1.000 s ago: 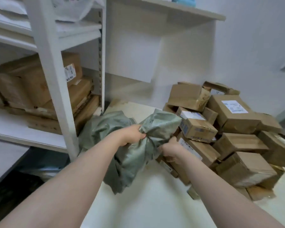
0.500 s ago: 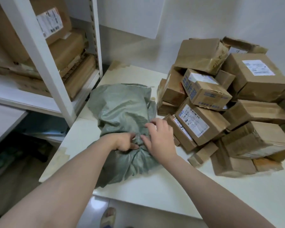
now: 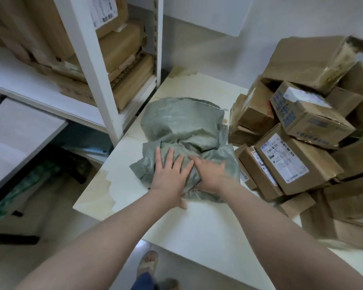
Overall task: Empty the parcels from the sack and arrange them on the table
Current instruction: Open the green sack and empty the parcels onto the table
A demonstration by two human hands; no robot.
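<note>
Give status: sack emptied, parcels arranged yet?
Done: the green sack lies limp and folded on the table, apparently emptied. In hand: left hand and right hand press it flat. Left: the cardboard parcels sit in a jumbled heap at the right, not arranged.

One sack [image 3: 182, 124], two hands [image 3: 169, 177] [image 3: 212, 174], one table [image 3: 197, 229], over ten piled parcels [image 3: 291, 162]

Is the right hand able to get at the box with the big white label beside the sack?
Probably yes. The right hand lies flat on the sack, holding nothing; the labelled box sits just to its right, with nothing between them and its label face exposed.
</note>
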